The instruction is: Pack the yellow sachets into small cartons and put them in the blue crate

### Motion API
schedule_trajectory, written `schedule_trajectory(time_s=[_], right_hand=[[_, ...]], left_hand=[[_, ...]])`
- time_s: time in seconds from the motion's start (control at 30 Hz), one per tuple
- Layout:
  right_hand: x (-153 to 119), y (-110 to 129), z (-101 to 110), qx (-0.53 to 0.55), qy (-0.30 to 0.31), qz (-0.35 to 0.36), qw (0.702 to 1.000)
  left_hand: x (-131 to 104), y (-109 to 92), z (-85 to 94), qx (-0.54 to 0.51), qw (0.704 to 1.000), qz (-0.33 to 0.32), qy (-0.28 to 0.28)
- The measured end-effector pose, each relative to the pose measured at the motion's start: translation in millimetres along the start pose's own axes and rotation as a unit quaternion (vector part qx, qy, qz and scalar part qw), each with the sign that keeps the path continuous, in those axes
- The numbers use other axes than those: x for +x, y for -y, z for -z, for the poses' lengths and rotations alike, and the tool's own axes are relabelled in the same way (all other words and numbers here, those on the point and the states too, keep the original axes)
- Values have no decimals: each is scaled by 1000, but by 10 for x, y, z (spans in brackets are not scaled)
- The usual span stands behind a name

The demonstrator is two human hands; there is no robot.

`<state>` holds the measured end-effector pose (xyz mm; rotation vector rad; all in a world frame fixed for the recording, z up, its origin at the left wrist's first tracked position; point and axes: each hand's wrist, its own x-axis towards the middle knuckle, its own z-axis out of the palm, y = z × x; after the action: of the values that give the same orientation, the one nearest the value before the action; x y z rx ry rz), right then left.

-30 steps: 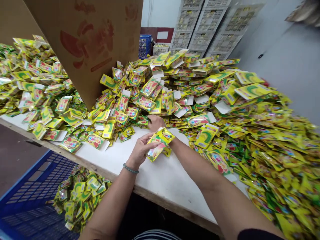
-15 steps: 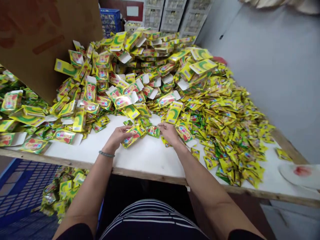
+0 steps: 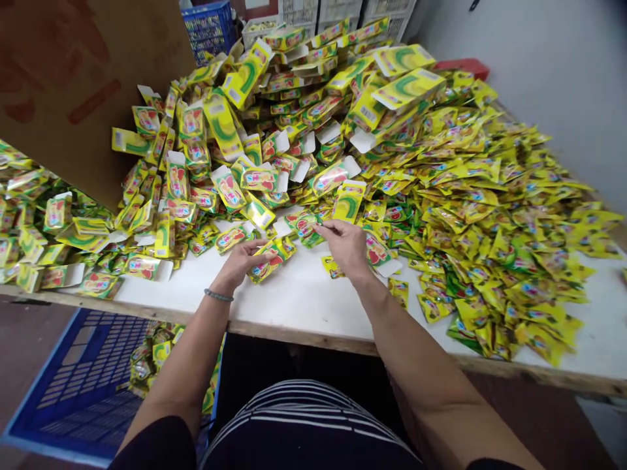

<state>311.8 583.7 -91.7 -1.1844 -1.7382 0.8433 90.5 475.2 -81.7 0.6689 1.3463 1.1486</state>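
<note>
Near the front of the white table, my left hand (image 3: 242, 262) is closed on a small yellow printed carton (image 3: 274, 259), fingers along its left side. The carton lies tilted, its far end pointing up and right. My right hand (image 3: 347, 247) pinches a shiny green sachet (image 3: 307, 227) between thumb and fingertips, just beyond the carton and apart from it. Under my right wrist lies a loose yellow sachet (image 3: 332, 267). To the right of that hand, a carton with a white flap (image 3: 377, 251) rests on the table.
A high heap of yellow cartons (image 3: 240, 156) stands behind my hands. Loose yellow sachets (image 3: 490, 248) are piled on the right. A large brown cardboard box (image 3: 88, 85) leans in at the left. Below the table edge, a blue crate (image 3: 73, 391) holds more packets.
My right hand has moved up and away from the carton with the green sachet. My left hand still holds the carton. The view has shifted slightly.
</note>
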Motion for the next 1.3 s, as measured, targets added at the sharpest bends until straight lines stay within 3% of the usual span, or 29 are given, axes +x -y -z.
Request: schedule_trajectory(time_s=[0.17, 0.37, 0.5, 0.7, 0.8, 0.87, 0.97, 1.1, 1.2, 1.3], right_hand=[[9, -88, -72, -123, 68, -5, 990], [4, -142, -122, -241, 71, 77, 965], [-37, -96, -168, -272, 136, 54, 951], [-8, -183, -106, -278, 79, 25, 957], [9, -220, -80, -284, 101, 31, 953], [14, -203, -68, -271, 110, 55, 955], [16, -118, -46, -199, 65, 87, 974], [-3, 25, -63, 34, 21, -18, 999], [-38, 75, -148, 167, 81, -89, 979], [-86, 71, -242, 165, 126, -81, 975]], left_hand=[[4, -6, -18, -7, 999, -12, -37], [5, -10, -20, -7, 1000, 4, -24], [10, 2, -30, 1, 1000, 13, -15], [24, 19, -29, 7, 1000, 9, -13], [24, 28, -36, -2, 1000, 6, -4], [25, 38, -44, -12, 1000, 8, -1], [39, 62, -51, -25, 1000, 5, -9], [57, 87, -57, -26, 999, -11, -36], [44, 79, -82, -18, 999, -24, -35], [23, 64, -112, -10, 999, -36, -17]])
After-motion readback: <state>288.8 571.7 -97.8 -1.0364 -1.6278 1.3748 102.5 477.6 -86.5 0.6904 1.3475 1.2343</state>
